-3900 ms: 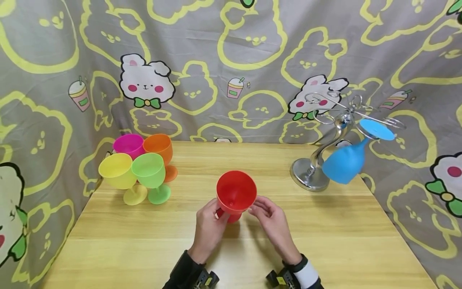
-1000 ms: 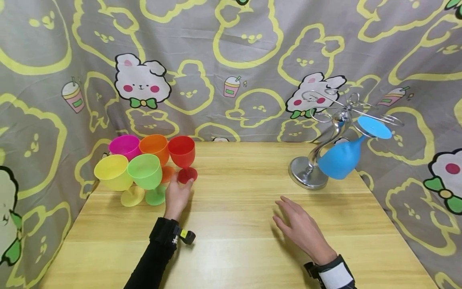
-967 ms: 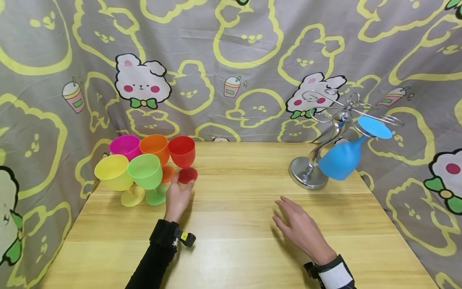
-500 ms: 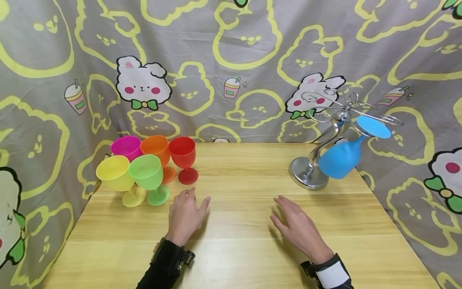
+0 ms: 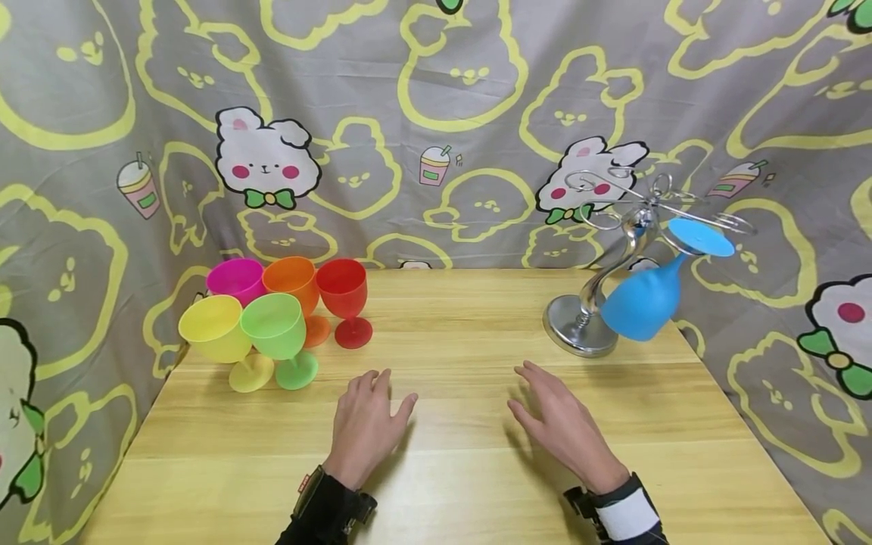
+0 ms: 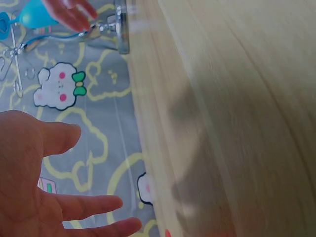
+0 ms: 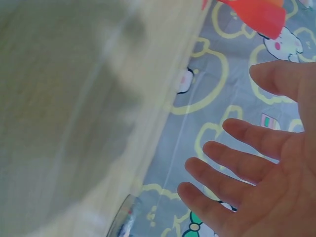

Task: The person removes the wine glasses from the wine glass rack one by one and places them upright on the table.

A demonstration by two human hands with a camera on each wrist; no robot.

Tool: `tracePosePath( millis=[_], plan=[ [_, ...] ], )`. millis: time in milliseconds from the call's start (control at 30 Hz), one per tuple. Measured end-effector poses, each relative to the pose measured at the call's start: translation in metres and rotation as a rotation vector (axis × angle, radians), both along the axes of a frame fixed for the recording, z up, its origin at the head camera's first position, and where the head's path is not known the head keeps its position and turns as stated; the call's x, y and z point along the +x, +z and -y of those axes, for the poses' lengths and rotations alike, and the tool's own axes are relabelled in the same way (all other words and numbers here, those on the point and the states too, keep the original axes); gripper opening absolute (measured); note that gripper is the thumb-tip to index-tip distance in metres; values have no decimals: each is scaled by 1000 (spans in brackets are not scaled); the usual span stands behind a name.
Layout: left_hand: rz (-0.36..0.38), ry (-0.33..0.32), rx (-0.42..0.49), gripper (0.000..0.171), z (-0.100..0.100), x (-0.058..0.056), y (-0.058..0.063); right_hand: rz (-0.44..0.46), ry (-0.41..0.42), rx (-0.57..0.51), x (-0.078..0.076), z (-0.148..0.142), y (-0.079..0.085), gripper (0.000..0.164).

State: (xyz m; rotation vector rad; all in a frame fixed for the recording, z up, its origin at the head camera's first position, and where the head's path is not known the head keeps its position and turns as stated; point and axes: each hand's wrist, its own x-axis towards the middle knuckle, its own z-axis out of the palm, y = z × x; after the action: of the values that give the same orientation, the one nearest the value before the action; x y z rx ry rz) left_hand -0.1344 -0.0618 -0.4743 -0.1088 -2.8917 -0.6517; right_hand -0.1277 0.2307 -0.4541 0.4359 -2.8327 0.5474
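Note:
My left hand is held over the middle-left of the table, fingers relaxed and spread, holding nothing. It is nearest to the red goblet and the green goblet. Opposite it, my right hand hovers with loose, spread fingers and holds nothing; its bare palm shows in the right wrist view. Beyond the right hand stands a chrome goblet rack, with a blue goblet hanging upside down and tilted from one of its wire arms.
Beside the red and green goblets stand an orange goblet, a magenta goblet and a yellow goblet, all upright and close together at the back left. A patterned cloth walls the wooden table behind and along both sides.
The red goblet has gone from between both hands to beside the orange one, and my left hand has let go and drawn back toward the middle. My right hand has moved right and stayed there.

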Motion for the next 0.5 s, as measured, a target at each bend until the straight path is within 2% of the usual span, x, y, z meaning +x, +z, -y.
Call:
tracePosePath(
  millis=[167, 267, 400, 500],
  plan=[
    [16, -2, 17, 68, -2, 1, -1, -23, -13, -47, -1, -5, 23, 55],
    [26, 3, 28, 68, -3, 1, -3, -117, -14, -77, -3, -15, 43, 53],
    [28, 4, 40, 67, -4, 2, -4, -346, 1, -163, -6, -33, 80, 46],
    [22, 0, 52, 66, -3, 2, -5, -575, -31, -256, -7, -47, 111, 36]
  ],
)
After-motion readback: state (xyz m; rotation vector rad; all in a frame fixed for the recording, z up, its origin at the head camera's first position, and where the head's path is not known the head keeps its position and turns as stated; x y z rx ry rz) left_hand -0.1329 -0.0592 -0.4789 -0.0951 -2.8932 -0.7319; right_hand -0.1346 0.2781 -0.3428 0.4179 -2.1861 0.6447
